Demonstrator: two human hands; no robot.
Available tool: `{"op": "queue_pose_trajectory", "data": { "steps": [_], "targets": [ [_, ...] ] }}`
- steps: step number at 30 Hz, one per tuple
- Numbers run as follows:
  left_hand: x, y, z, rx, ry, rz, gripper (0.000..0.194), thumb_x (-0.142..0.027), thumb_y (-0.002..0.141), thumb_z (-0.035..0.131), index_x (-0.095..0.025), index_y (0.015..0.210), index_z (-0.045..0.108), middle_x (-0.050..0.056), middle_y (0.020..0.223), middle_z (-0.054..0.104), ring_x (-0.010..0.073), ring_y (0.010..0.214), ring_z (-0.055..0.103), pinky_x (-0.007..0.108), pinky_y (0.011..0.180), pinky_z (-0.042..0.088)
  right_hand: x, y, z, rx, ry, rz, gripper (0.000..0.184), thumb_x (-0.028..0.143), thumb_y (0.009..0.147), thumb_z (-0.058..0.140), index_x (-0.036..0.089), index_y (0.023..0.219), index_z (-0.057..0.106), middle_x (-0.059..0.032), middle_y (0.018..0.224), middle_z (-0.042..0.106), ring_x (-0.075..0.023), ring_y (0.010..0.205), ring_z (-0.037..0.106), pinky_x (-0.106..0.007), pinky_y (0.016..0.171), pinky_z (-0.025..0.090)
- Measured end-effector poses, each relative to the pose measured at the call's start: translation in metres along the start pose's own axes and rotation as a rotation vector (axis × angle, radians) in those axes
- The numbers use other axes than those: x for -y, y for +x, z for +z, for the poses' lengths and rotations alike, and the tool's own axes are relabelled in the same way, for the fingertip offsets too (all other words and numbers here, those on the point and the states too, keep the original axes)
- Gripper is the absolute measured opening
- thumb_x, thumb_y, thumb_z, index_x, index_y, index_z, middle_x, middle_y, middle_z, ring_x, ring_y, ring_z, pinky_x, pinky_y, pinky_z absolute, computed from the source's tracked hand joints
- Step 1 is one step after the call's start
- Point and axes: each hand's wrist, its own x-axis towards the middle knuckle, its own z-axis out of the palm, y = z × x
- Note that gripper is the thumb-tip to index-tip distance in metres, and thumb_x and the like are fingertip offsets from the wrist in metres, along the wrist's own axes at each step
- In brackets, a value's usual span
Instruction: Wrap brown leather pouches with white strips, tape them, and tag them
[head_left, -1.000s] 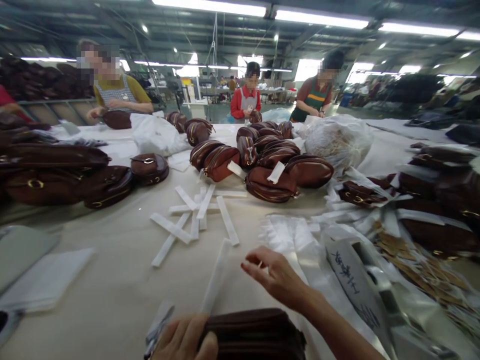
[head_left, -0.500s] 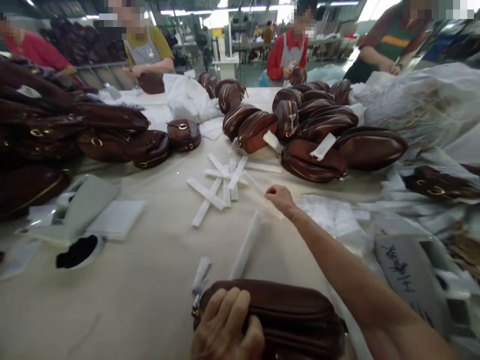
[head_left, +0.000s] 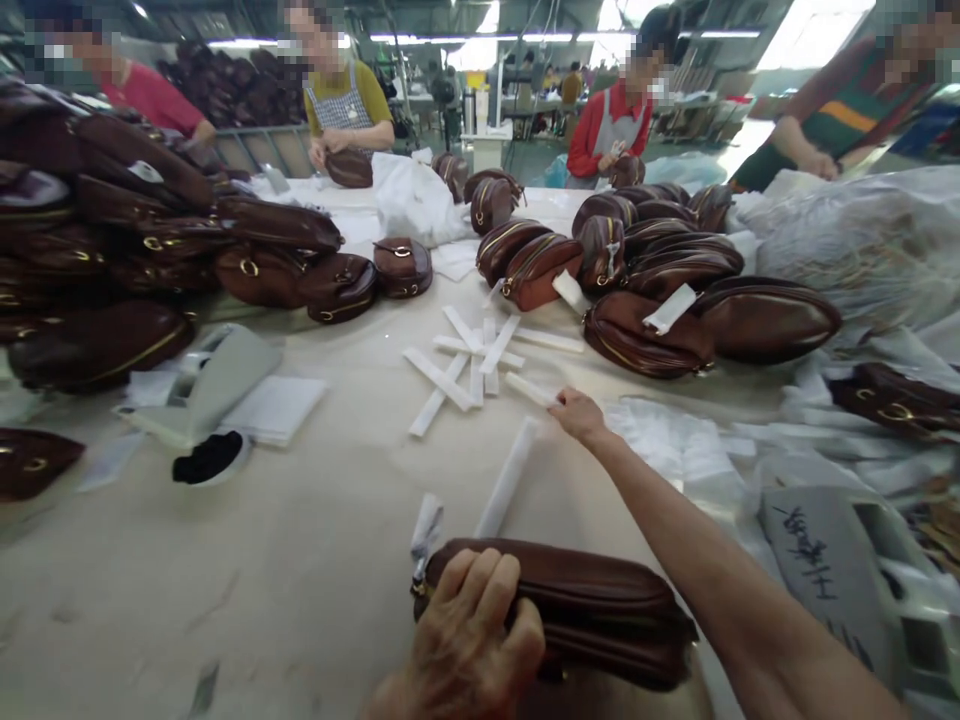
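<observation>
At the near edge of the table lies a dark brown leather bag (head_left: 600, 600) with a wrapped zipper pull hanging at its left end. My left hand (head_left: 480, 620) is closed over the bag's left part, its fingers curled on the leather. Farther out, my right hand (head_left: 579, 415) pinches the end of a white paper strip (head_left: 531, 390). To its left, several similar white strips (head_left: 457, 375) lie crossed in a loose heap. Another white strip (head_left: 508, 475) rests on the table just behind the bag, between my two hands.
Brown bags are piled at the left (head_left: 277, 240) and stand in a group at the back right (head_left: 652, 330). White sheets (head_left: 277, 410) and a dish of black material (head_left: 208, 458) lie left. Plastic wrapping (head_left: 862, 240) and a grey box (head_left: 817, 560) fill the right side. Several co-workers stand across the table.
The view has shifted left, so things appear farther right. My right hand still pinches the strip, which now shows more clearly. My left hand stays on the bag.
</observation>
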Motion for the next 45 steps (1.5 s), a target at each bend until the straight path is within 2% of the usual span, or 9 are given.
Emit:
{"op": "queue_pose_trajectory", "data": {
  "steps": [4, 7, 12, 17, 22, 28, 38, 42, 45],
  "targets": [
    [0.000, 0.000, -0.004, 0.026, -0.059, -0.024, 0.016, -0.021, 0.087, 0.045, -0.015, 0.082, 0.059, 0.012, 0.100, 0.061, 0.0230, 0.098, 0.056, 0.040, 0.089, 0.044, 0.002, -0.060, -0.051, 0.004, 0.096, -0.147, 0.019, 0.032, 0.086, 0.048, 0.020, 0.093, 0.062, -0.0032, 0.085, 0.062, -0.0166, 0.078, 0.057, -0.026, 0.071, 0.044],
    [-0.001, -0.001, -0.005, -0.052, -0.100, -0.068, 0.011, -0.023, 0.086, 0.052, -0.015, 0.084, 0.059, 0.011, 0.103, 0.058, 0.0231, 0.103, 0.053, 0.039, 0.091, 0.044, 0.004, -0.135, -0.087, 0.058, 0.254, -0.554, 0.014, 0.031, 0.087, 0.052, 0.023, 0.091, 0.063, -0.0034, 0.081, 0.062, -0.0160, 0.075, 0.059, -0.025, 0.067, 0.046],
    [-0.002, -0.009, -0.004, -0.257, 0.008, -0.002, 0.012, -0.023, 0.081, 0.062, -0.012, 0.084, 0.065, 0.004, 0.085, 0.049, 0.0157, 0.084, 0.052, 0.033, 0.082, 0.042, 0.006, -0.209, -0.091, 0.019, 0.238, -0.782, 0.028, 0.011, 0.086, 0.050, 0.024, 0.110, 0.058, -0.0036, 0.080, 0.065, -0.0129, 0.069, 0.061, -0.021, 0.059, 0.049],
    [-0.004, -0.010, -0.001, -0.371, 0.086, 0.033, 0.013, -0.026, 0.082, 0.063, -0.014, 0.079, 0.067, 0.004, 0.087, 0.053, 0.0142, 0.088, 0.050, 0.034, 0.094, 0.037, 0.007, -0.214, -0.076, -0.016, 0.226, -0.960, 0.023, 0.005, 0.084, 0.048, 0.016, 0.101, 0.060, -0.0058, 0.079, 0.066, -0.0136, 0.069, 0.059, -0.024, 0.061, 0.048],
    [-0.004, -0.008, -0.003, -0.288, 0.018, 0.095, 0.016, -0.021, 0.087, 0.053, -0.012, 0.079, 0.064, 0.007, 0.097, 0.067, 0.0176, 0.105, 0.055, 0.042, 0.110, 0.018, 0.017, -0.216, -0.065, -0.089, 0.157, -1.014, 0.021, 0.006, 0.087, 0.043, 0.014, 0.093, 0.062, -0.0042, 0.070, 0.062, -0.0131, 0.065, 0.055, -0.024, 0.060, 0.047],
    [-0.002, -0.005, -0.008, -0.225, -0.040, 0.176, 0.017, -0.013, 0.086, 0.047, -0.010, 0.091, 0.063, 0.012, 0.093, 0.067, 0.0235, 0.100, 0.059, 0.039, 0.090, 0.041, 0.014, -0.215, -0.062, -0.148, 0.080, -0.961, 0.022, 0.012, 0.090, 0.043, 0.017, 0.094, 0.064, -0.0048, 0.077, 0.059, -0.0123, 0.068, 0.054, -0.023, 0.061, 0.048],
    [-0.013, 0.005, -0.016, -0.038, 0.039, 0.078, 0.023, -0.013, 0.088, 0.044, -0.007, 0.099, 0.062, 0.012, 0.091, 0.063, 0.0220, 0.086, 0.057, 0.037, 0.079, 0.042, -0.011, -0.220, -0.053, -0.285, -0.001, -0.983, 0.034, 0.009, 0.086, 0.044, 0.018, 0.112, 0.063, -0.0082, 0.093, 0.062, -0.0160, 0.094, 0.059, -0.026, 0.079, 0.051],
    [-0.014, 0.007, -0.011, -0.026, 0.084, 0.022, 0.020, -0.011, 0.085, 0.045, -0.009, 0.098, 0.060, 0.017, 0.111, 0.059, 0.0263, 0.105, 0.054, 0.042, 0.089, 0.039, -0.023, -0.228, -0.045, -0.294, -0.116, -0.962, 0.034, 0.016, 0.084, 0.052, 0.017, 0.117, 0.060, -0.0146, 0.119, 0.057, -0.0261, 0.116, 0.051, -0.037, 0.089, 0.049],
    [-0.015, 0.006, -0.003, -0.001, 0.086, 0.071, 0.018, -0.013, 0.084, 0.041, -0.010, 0.091, 0.058, 0.020, 0.113, 0.060, 0.0320, 0.113, 0.051, 0.049, 0.095, 0.036, -0.027, -0.227, -0.054, -0.211, -0.096, -0.997, 0.033, 0.016, 0.084, 0.053, 0.018, 0.117, 0.059, -0.0129, 0.118, 0.061, -0.0232, 0.112, 0.056, -0.032, 0.088, 0.051]
  ]
}}
